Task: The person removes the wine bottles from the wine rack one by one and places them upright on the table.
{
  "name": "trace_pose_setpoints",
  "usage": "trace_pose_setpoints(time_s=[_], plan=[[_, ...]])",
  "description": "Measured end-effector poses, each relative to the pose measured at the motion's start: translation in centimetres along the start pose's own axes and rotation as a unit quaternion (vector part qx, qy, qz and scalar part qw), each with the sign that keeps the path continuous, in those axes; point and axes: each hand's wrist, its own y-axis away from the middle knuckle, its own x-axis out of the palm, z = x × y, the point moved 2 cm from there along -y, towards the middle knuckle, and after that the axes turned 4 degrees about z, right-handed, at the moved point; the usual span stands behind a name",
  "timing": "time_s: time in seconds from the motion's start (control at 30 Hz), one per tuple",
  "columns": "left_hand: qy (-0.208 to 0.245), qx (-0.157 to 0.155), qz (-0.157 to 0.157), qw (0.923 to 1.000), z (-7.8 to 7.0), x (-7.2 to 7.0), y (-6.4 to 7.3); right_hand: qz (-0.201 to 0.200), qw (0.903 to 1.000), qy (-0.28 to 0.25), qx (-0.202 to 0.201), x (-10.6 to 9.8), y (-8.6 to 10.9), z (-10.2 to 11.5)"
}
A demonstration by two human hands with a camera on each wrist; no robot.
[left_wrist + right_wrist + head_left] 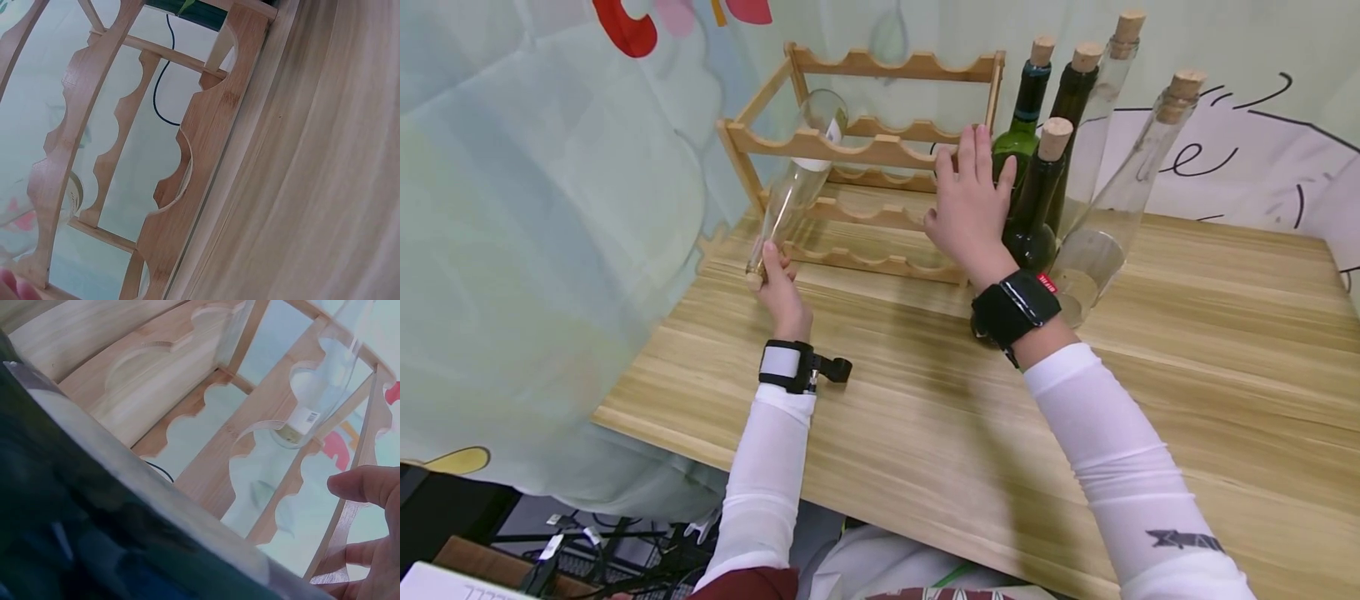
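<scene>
My left hand [784, 292] grips the corked neck of a clear glass bottle [793, 196]. The bottle lies tilted in the left end of a wooden wine rack [865, 150], neck toward me. Its labelled base points to the back; the right wrist view shows the bottle [312, 400] among the scalloped rails. Only fingertips [15, 289] of the left hand enter the left wrist view. Fingers mostly straight and spread, my right hand [973, 204] rests at the rack's right end, beside the standing bottles. In the right wrist view its fingers [369, 550] touch a rail.
Close right of the rack stand several corked bottles, among them a green bottle [1017, 137], a dark bottle [1033, 196] and a clear bottle [1112, 208]. The wooden table [880, 417] extends forward and right. A printed curtain [550, 208] hangs along the left and back.
</scene>
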Motion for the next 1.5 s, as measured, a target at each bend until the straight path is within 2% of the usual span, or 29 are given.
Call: trace_pose_setpoints(time_s=[0.57, 0.87, 1.1, 1.3, 1.5], plan=[[0.023, 0.013, -0.041, 0.9988, -0.7, -1.5, 1.0, -0.026, 0.9996, 0.000, -0.008, 0.4, -0.1, 0.1], [0.020, 0.042, -0.059, 0.9972, -1.5, -2.5, 1.3, -0.034, 0.9994, -0.004, -0.011, 0.4, -0.2, 0.0], [0.024, 0.042, -0.070, 0.9964, -1.9, -2.9, 1.6, -0.039, 0.9992, -0.008, -0.008, 0.4, -0.2, -0.1], [0.024, 0.066, -0.081, 0.9942, -2.6, -3.4, 1.9, -0.045, 0.9989, -0.009, -0.007, 0.4, -0.1, -0.1], [0.059, 0.079, -0.104, 0.9897, -3.5, -3.8, 2.2, -0.039, 0.9991, -0.008, -0.011, 0.3, 0.0, 0.0]])
